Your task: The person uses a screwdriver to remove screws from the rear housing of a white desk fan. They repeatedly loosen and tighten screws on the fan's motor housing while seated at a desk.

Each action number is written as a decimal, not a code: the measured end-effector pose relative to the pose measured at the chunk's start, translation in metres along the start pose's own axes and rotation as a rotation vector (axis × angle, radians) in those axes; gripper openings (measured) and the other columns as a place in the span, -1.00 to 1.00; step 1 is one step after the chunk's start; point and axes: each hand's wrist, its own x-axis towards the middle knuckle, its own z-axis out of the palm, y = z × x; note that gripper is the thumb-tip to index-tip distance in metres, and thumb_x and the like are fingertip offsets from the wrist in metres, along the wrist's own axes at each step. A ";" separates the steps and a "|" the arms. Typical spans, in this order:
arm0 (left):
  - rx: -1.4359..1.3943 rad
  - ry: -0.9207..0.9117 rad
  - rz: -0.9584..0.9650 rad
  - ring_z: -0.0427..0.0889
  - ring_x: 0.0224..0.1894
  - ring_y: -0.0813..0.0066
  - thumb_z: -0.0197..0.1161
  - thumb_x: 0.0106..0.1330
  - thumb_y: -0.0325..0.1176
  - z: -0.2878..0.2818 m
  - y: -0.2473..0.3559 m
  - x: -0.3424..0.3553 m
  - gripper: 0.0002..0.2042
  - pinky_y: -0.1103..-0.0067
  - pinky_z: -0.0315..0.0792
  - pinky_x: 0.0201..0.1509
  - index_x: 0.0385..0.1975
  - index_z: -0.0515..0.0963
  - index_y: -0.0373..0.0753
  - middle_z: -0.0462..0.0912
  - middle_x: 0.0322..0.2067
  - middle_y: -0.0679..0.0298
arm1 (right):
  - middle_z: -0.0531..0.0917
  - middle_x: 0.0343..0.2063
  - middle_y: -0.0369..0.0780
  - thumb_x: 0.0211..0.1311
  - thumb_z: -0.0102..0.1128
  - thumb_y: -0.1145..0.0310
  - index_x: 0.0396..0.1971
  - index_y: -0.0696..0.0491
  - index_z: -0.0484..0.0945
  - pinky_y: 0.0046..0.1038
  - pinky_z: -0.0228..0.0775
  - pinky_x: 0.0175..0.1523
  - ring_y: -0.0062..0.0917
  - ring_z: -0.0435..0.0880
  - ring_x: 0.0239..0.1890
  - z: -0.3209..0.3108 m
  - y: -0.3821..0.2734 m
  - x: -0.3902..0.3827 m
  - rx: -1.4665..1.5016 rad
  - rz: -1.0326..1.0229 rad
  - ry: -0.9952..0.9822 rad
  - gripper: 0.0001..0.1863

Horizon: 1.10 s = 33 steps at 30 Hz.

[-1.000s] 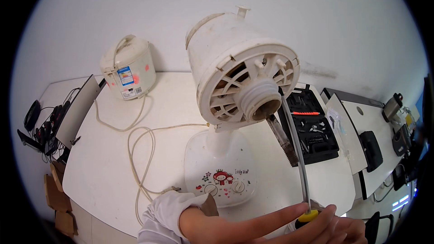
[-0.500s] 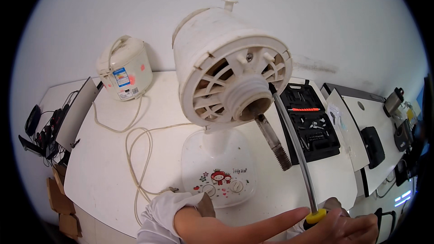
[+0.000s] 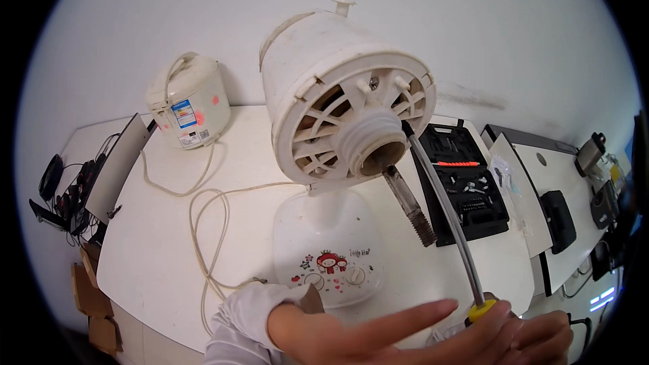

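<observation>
A white electric fan's bare motor head (image 3: 318, 61) tilts toward me, its threaded metal shaft (image 3: 409, 206) sticking out of the front hub. Below it, the white fan base (image 3: 362, 290) has two knobs and a red cartoon print. A long screwdriver (image 3: 449, 220) slants up, its tip against the vented front cover beside the hub. The screwdriver's yellow-and-black handle is mostly covered by fingers. My left hand (image 3: 385, 331) reaches across, one digit stretched apart, others at the handle's yellow collar. My right hand (image 3: 541, 338) is wrapped round the handle; the hands overlap, partly hiding each other.
A white rice cooker (image 3: 193, 108) stands at the back left, a cable running from it. The fan's pale cord (image 3: 226, 230) loops over the white table (image 3: 155, 250). Right of the fan lies an open black tool case (image 3: 466, 189). More tables stand on both sides.
The left hand's outstretched digit has come away from the screwdriver's collar. The handle has shifted slightly up and right. The motor head looks much the same.
</observation>
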 end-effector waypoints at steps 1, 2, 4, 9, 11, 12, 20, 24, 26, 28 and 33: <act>-0.013 -0.057 -0.033 0.62 -0.17 0.80 0.21 0.20 -0.28 -0.006 0.000 0.005 -0.90 0.65 0.43 -0.03 -0.32 0.62 0.11 0.68 -0.31 0.65 | 0.53 -0.26 -0.40 -0.19 0.54 0.39 -0.24 -0.12 0.46 -0.54 0.47 -0.31 -0.52 0.50 -0.24 -0.007 -0.003 0.002 -0.006 0.036 -0.055 -0.53; -0.006 -0.152 0.048 0.60 -0.14 0.74 0.25 0.18 -0.27 -0.013 -0.014 0.012 -0.88 0.60 0.43 -0.01 -0.31 0.63 0.12 0.67 -0.27 0.62 | 0.54 -0.22 -0.39 -0.22 0.56 0.40 -0.23 -0.11 0.46 -0.53 0.47 -0.29 -0.52 0.51 -0.23 -0.015 -0.006 0.003 -0.019 0.074 -0.111 -0.50; 0.016 -0.340 0.213 0.55 -0.09 0.61 0.31 0.13 -0.25 -0.034 -0.041 0.026 -0.84 0.50 0.43 0.05 -0.28 0.63 0.13 0.65 -0.20 0.57 | 0.57 -0.27 -0.29 0.04 0.36 0.35 -0.19 -0.03 0.46 -0.55 0.48 -0.15 -0.52 0.56 -0.19 -0.023 -0.011 0.000 -0.028 0.222 -0.088 -0.67; 0.260 -0.358 0.112 0.42 0.05 0.21 0.47 -0.11 -0.30 -0.023 -0.069 0.030 -0.75 0.30 0.38 0.12 -0.38 0.66 0.11 0.57 -0.08 0.39 | 0.54 -0.44 -0.27 0.16 0.19 0.41 -0.17 0.00 0.43 -0.68 0.42 -0.34 -0.60 0.56 -0.39 -0.039 -0.016 0.011 0.070 0.451 -0.116 -0.76; 0.265 -0.375 0.088 0.41 0.08 0.17 0.49 -0.19 -0.33 -0.024 -0.076 0.024 -0.72 0.30 0.40 0.11 -0.40 0.67 0.08 0.56 -0.08 0.38 | 0.58 -0.46 -0.29 0.11 0.22 0.46 -0.12 -0.05 0.41 -0.65 0.42 -0.36 -0.59 0.57 -0.40 -0.045 -0.020 0.020 0.154 0.510 -0.167 -0.68; 0.233 -0.372 0.059 0.42 0.08 0.17 0.50 -0.21 -0.34 -0.024 -0.076 0.023 -0.71 0.30 0.40 0.10 -0.40 0.67 0.08 0.56 -0.08 0.39 | 0.56 -0.43 -0.28 0.11 0.22 0.45 -0.11 -0.06 0.40 -0.65 0.41 -0.38 -0.58 0.56 -0.42 -0.044 -0.019 0.019 0.149 0.497 -0.155 -0.67; 0.192 -0.020 0.229 0.28 0.21 -0.15 0.43 0.05 -0.26 0.006 -0.130 0.014 -0.80 0.13 0.37 0.17 -0.37 0.59 -0.09 0.26 0.10 0.07 | 0.45 -0.23 -0.18 0.08 0.28 0.41 -0.04 -0.12 0.35 -0.65 0.37 -0.55 -0.48 0.52 -0.58 -0.012 -0.014 0.002 0.061 0.276 0.065 -0.57; 0.146 -0.044 0.239 0.31 0.19 -0.19 0.37 0.05 -0.36 0.007 -0.138 0.016 -0.80 0.06 0.31 0.22 -0.32 0.56 -0.13 0.29 0.10 0.04 | 0.23 0.07 -0.21 0.03 0.40 0.33 -0.02 -0.28 0.39 -0.56 0.44 -0.52 -0.29 0.54 -0.46 0.011 -0.019 0.004 -0.213 0.164 0.008 -0.50; 0.141 -0.069 0.247 0.33 0.18 -0.19 0.33 0.06 -0.40 0.003 -0.142 0.018 -0.82 0.03 0.26 0.24 -0.32 0.54 -0.15 0.31 0.10 0.03 | 0.24 0.08 -0.19 0.09 0.36 0.32 -0.01 -0.30 0.39 -0.57 0.46 -0.52 -0.30 0.54 -0.50 0.010 -0.025 0.006 -0.280 0.199 -0.059 -0.53; 0.109 -0.082 0.256 0.34 0.18 -0.17 0.29 0.08 -0.42 -0.002 -0.149 0.024 -0.84 0.00 0.21 0.26 -0.32 0.53 -0.17 0.33 0.10 0.02 | 0.28 0.04 -0.16 0.14 0.30 0.36 0.01 -0.30 0.38 -0.53 0.52 -0.48 -0.26 0.57 -0.48 0.004 -0.017 0.003 -0.313 0.123 -0.056 -0.54; 0.057 -0.090 0.262 0.27 0.23 -0.11 0.23 0.13 -0.39 -0.005 -0.175 0.022 -0.82 0.00 0.08 0.32 -0.27 0.49 -0.19 0.34 0.11 0.00 | 0.39 -0.20 -0.20 0.18 0.15 0.49 -0.08 -0.11 0.40 -0.46 0.49 -0.29 -0.25 0.56 -0.35 0.010 0.014 -0.014 -0.216 -0.001 0.113 -0.68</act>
